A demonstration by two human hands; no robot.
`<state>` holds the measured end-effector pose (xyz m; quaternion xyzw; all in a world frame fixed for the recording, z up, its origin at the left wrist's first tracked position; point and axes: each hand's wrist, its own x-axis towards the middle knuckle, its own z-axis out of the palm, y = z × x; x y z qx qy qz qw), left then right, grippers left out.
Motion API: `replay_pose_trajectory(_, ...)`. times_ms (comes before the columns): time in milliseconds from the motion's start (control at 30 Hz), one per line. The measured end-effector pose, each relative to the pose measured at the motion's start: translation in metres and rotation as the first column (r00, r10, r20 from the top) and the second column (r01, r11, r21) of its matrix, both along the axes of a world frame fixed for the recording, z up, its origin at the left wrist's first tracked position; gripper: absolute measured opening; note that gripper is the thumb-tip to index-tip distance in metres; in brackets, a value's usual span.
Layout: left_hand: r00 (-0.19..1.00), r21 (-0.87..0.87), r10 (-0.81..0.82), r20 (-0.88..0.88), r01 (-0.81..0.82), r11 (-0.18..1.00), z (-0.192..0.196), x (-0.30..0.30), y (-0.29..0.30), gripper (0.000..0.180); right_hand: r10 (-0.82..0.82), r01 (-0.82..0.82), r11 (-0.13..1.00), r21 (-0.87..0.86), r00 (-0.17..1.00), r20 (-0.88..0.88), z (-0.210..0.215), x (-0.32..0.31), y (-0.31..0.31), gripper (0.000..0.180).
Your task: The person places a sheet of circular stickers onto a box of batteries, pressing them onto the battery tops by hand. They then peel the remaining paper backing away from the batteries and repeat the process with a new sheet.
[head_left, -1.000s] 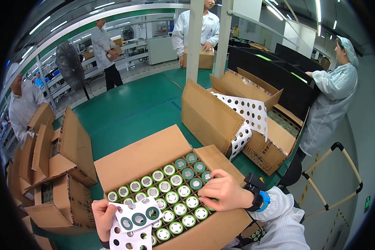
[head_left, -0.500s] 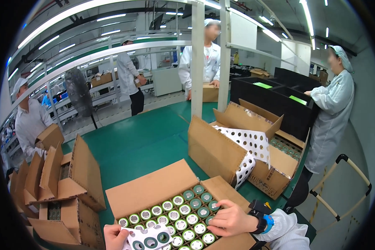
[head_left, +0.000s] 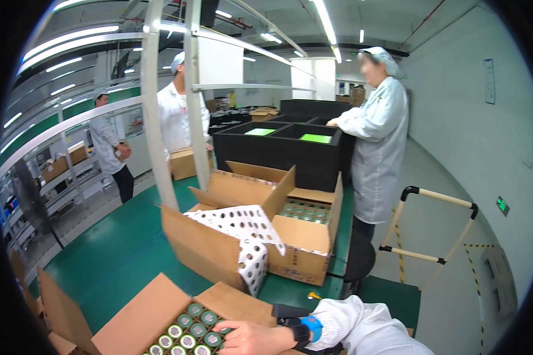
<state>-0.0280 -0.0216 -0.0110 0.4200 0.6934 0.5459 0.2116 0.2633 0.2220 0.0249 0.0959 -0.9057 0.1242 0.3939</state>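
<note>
My right hand [head_left: 249, 338] reaches over a cardboard box [head_left: 139, 313] at the lower edge of the head view. Its index finger is stretched out over the tops of cylindrical battery cells [head_left: 188, 341], with no held thing showing. The lower fingers are partly cut off by the frame edge. The cells stand upright in a divided grid. Those beside my fingers have dark green ring-like tops, such as the green-topped cell [head_left: 208, 317]; others show pale metal centres with bright green rims. My left hand is out of view.
Beyond stands another open box [head_left: 296, 248] of cells, with a white perforated sheet [head_left: 243, 228] draped beside it. Black bins [head_left: 272, 148] stand farther back on the green table [head_left: 124, 231]. A co-worker [head_left: 379, 130] stands at the right, near a pipe frame [head_left: 441, 195].
The view has swung right, so things sit farther left and lower. My left hand and its white sheet of rings have left the picture. My right hand stays at the cells.
</note>
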Motion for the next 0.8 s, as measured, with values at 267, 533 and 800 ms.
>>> replay_pose_trajectory(267,0.998,-0.034,-0.048,0.027,0.049,0.998,0.026,0.006,0.053,0.016,-0.063,0.063,0.998,-0.031,0.998,-0.008,-0.010,-0.004,0.002,0.022)
replay_pose_trajectory(533,0.999,0.069,0.000,-0.037,0.003,0.998,0.035,0.026,0.059,0.020,-0.068,0.068,0.996,-0.064,0.998,0.004,-0.011,0.001,0.007,0.021)
replay_pose_trajectory(800,0.997,0.150,0.066,-0.032,-0.060,0.987,0.034,0.044,0.028,0.022,-0.086,0.088,0.992,-0.092,0.996,0.022,-0.021,0.001,0.009,0.009)
